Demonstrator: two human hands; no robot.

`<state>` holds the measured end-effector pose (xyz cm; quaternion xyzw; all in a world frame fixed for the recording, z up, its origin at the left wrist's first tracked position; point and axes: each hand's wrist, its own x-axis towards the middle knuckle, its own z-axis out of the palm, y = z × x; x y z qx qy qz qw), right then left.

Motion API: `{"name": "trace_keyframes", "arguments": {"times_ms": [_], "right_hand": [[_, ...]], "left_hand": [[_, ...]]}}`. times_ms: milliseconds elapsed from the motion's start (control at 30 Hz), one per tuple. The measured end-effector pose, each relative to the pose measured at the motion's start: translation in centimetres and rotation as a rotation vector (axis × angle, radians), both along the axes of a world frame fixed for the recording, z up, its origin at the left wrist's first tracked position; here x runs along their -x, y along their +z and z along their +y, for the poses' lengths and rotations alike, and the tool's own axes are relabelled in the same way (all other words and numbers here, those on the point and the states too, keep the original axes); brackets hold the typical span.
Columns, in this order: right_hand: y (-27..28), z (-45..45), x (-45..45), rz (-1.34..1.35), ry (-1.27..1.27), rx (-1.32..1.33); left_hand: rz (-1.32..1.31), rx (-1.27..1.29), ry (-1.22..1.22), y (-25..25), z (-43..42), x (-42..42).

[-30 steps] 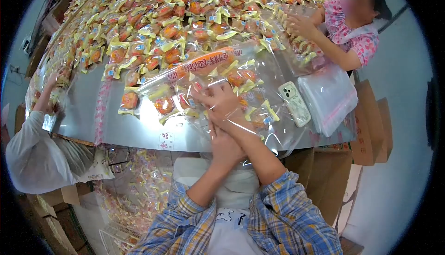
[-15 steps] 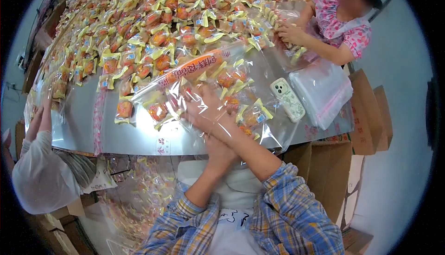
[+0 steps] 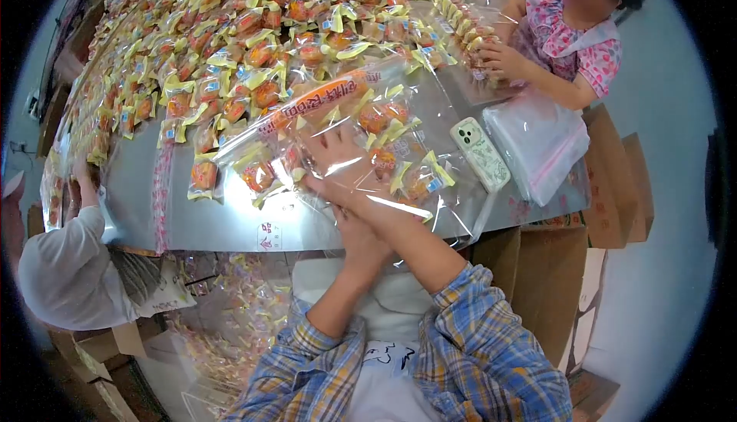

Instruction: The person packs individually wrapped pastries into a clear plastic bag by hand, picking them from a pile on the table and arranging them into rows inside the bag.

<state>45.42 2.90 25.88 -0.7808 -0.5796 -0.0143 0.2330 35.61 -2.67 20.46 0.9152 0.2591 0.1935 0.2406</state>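
Note:
A large clear plastic bag (image 3: 453, 211) with an orange printed band (image 3: 326, 100) lies on the metal table (image 3: 207, 226). Several wrapped pastries (image 3: 374, 119) in yellow-edged packets show through its film. My right hand (image 3: 342, 163) reaches under the film, fingers spread and pointing away from me, beside a wrapped pastry (image 3: 289, 156) at its fingertips. My left hand (image 3: 355, 232) is crossed beneath my right forearm at the bag's near side; its fingers are mostly hidden, so its grip is unclear. Left of the bag lies a loose wrapped pastry (image 3: 203, 176).
A big heap of wrapped pastries (image 3: 230, 38) covers the table's far side. A phone (image 3: 481, 153) and a stack of clear bags (image 3: 541, 146) lie at right. Co-workers' hands (image 3: 500, 61) (image 3: 86, 180) work at far right and left. Cardboard boxes (image 3: 541, 284) stand below.
My right hand stays among the packets, its fingers more spread. The co-worker at right has shifted a hand along a row of packets. The co-worker at left has moved an arm. My view shifts slightly.

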Motion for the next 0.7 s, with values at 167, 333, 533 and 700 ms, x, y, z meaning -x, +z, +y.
{"name": "trace_keyframes", "arguments": {"times_ms": [167, 333, 533, 700], "right_hand": [[-0.3, -1.2, -0.7, 0.097, 0.028, -0.162], [-1.5, -1.4, -1.4, 0.22, 0.114, -0.407], [-1.7, -1.3, -1.8, 0.433, 0.02, -0.417], [-2.1, -1.3, -2.3, 0.441, 0.196, -0.459]], "left_hand": [[0.04, -0.029, 0.012, 1.4, -0.4, -0.3], [0.003, -0.001, -0.006, 1.2, -0.3, -0.4], [0.091, -0.282, 0.025, 0.3, -0.2, -0.7], [0.101, -0.279, 0.019, 0.2, -0.5, -0.6]]}}
